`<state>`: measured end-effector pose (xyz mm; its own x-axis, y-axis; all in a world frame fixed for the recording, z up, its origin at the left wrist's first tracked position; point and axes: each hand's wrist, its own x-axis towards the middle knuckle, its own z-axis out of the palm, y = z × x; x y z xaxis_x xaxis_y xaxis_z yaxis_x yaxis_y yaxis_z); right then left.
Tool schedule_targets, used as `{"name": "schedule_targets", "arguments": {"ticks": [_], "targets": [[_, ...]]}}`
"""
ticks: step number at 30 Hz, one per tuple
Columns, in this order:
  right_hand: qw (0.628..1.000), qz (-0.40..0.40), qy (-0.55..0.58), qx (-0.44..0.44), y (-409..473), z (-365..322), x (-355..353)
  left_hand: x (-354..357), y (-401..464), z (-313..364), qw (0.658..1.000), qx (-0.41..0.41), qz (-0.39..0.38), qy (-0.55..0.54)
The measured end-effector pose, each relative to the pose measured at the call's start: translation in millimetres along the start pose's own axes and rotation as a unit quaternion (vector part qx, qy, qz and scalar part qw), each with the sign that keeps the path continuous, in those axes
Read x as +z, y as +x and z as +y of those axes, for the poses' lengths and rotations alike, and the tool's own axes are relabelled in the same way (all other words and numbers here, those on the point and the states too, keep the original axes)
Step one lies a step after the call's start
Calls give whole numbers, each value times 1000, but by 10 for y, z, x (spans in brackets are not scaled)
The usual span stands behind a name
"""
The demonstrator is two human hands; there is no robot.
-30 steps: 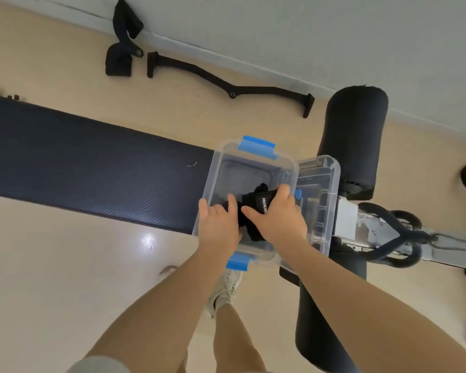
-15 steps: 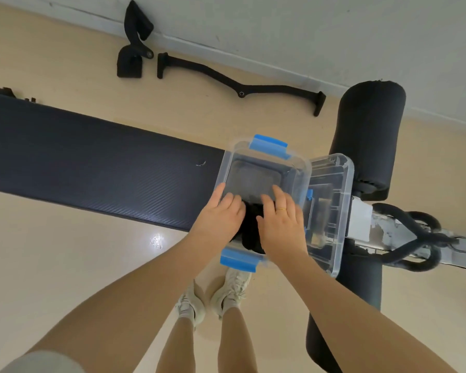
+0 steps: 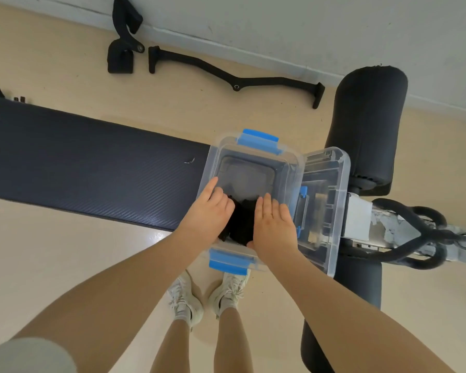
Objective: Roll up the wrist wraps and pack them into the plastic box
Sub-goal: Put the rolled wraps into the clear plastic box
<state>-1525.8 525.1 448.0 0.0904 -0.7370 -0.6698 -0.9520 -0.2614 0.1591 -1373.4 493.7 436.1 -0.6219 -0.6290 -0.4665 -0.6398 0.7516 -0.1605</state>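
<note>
- So, the wrist wraps [image 3: 240,224] are already inside the plastic box [image 3: 256,157], a black bundle sitting at the near end of it, just below the middle of the frame. Can't tell how tidy the rolls are, or whether it's one wrap or two, since it all reads as one dark lump.
- Left hand [image 3: 207,214] lies on the left side of the bundle and right hand [image 3: 273,224] on the right side, fingers straight and flat, hands a little apart with the black fabric showing between them. Looks like pressing the stuff down, not gripping anything.
- My guess on progress: rolling and dropping in are done, and what's left is the last tuck, plus maybe closing up.
- Lid [image 3: 326,200]: one clear lid, off the box and lying just to its right.
- Count time: one box, one lid, two big blue latches [image 3: 258,140] at the far and near ends of the box, and a smaller blue bit by the lid edge.
- Box rests on the end of one dark padded bench [image 3: 92,162] running off to the left of the frame.
- Further out: two black roller pads [image 3: 369,125] on the right, one long black cable bar [image 3: 234,76] and one smaller black handle [image 3: 121,39] on the floor at the top by the wall, and two white sneakers [image 3: 207,300] bottom centre.
</note>
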Motion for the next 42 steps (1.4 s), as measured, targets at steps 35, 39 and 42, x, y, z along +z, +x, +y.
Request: {"name": "schedule_targets", "arguments": {"ticks": [35,39,42], "targets": [[955,99,105,-259,-821,-2961,-2910,30,-4196,-2340,849,-278,82,-442],[943,97,158,-277,-832,-4182,-3296,451,-5141,-3087,809,-341,91,-471],[932,87,224,-271,-741,-4918,-3545,731,-5582,-3605,793,-366,103,-476]]}}
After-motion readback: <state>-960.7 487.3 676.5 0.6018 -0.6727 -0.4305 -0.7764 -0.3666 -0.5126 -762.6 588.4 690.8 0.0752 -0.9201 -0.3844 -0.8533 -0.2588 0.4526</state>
